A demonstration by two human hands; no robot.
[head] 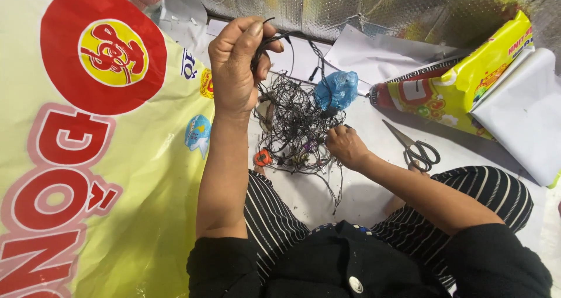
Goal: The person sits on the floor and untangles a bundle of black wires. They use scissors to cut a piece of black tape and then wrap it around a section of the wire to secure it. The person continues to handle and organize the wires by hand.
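Nearest the camera are the person's black top and striped trousers (274,216), the knees spread to either side of a pale floor sheet (362,198).

Just past the knees, the right hand (346,146) is curled, its fingertips pressed into the lower right edge of a tangle of thin black wires (295,128). It pinches a few strands there; which ones exactly cannot be told. A small orange piece (263,157) lies at the tangle's lower left edge, on the floor sheet.

To the right of that hand, a pair of scissors (414,148) lies on the sheet, blades closed, handles toward the person's right knee.

Higher up, the left hand (236,64) is raised above the tangle, closed in a fist around a bundle of the wires, with thumb and fingers clamped together. The strands hang down from it into the heap.

A crumpled blue plastic bag (337,90) sits at the tangle's upper right, touching the wires.

A large yellow and red printed sack (99,158) covers the left side. Farther right lie a yellow printed packet (461,87) and white paper (520,117). A silver foil wall (362,6) closes the back.
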